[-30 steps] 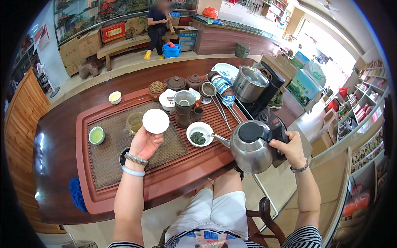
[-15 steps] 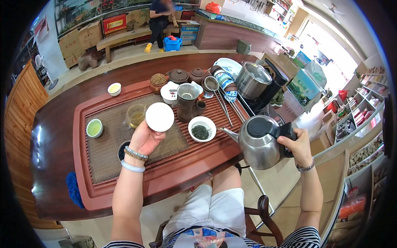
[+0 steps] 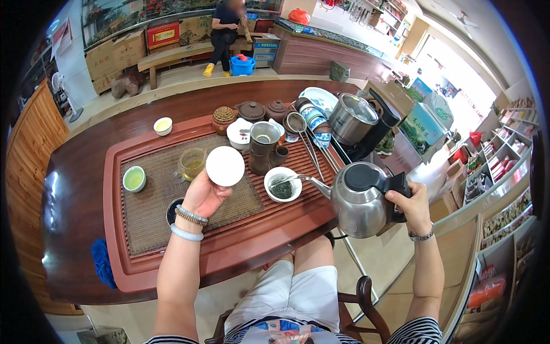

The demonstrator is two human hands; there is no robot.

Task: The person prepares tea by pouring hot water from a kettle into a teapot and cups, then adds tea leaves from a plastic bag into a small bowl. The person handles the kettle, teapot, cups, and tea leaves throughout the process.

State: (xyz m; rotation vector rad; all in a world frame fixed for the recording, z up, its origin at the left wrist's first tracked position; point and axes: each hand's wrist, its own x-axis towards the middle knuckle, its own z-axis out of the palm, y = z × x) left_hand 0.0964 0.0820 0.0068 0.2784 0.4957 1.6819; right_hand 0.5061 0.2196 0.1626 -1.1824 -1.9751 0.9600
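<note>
My right hand (image 3: 412,206) grips the black handle of a steel kettle (image 3: 361,209), tilted with its spout to the left. A thin stream of water runs from the spout into a white gaiwan bowl (image 3: 282,199) holding dark green tea leaves. Pinched in my left hand (image 3: 205,199) is a round white gaiwan lid (image 3: 225,166), raised above the woven mat, left of the bowl. Behind the bowl, a metal tea strainer (image 3: 265,134) rests on a brown clay stand. A glass pitcher (image 3: 192,163) with yellowish tea is beyond my left hand.
A red-brown tea tray (image 3: 114,252) carries the tea things. Cups of tea, one green (image 3: 134,179) and one yellow (image 3: 162,126), stand at left and back. Clay teapots, metal tongs (image 3: 314,155) and a lidded steel pot (image 3: 352,117) are behind. A person (image 3: 226,34) sits on a far bench.
Water has begun to flow from the kettle's spout into the gaiwan bowl. My hands have barely moved, still holding the lid and kettle; the whole view has shifted slightly.
</note>
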